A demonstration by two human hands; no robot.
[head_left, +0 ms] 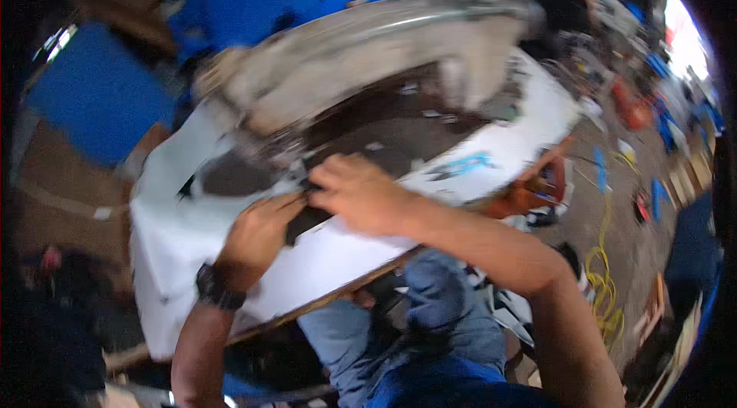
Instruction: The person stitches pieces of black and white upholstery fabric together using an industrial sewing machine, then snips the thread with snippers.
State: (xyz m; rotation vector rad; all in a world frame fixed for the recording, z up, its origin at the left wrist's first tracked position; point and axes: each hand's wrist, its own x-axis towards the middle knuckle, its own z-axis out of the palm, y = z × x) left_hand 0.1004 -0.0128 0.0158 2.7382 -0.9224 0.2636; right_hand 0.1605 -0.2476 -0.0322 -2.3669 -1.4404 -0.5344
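A white board or sheet (322, 270) with a large dark opening (230, 170) lies before me on a wooden-edged support. My left hand (257, 235), a black watch on the wrist, reaches to the opening’s near edge with fingers together. My right hand (361, 197) is just right of it, fingers curled at a small dark spot there; what both hold is too blurred to make out. A large, worn, pale curved part (361, 39) with a metallic rim spans the back, blurred.
Blue sheeting (100, 93) lies at left and behind. At right are scattered clutter, a coiled yellow cord (603, 293), an orange object (633, 105) and timber pieces (691, 174). My legs (453, 308) are against the near edge.
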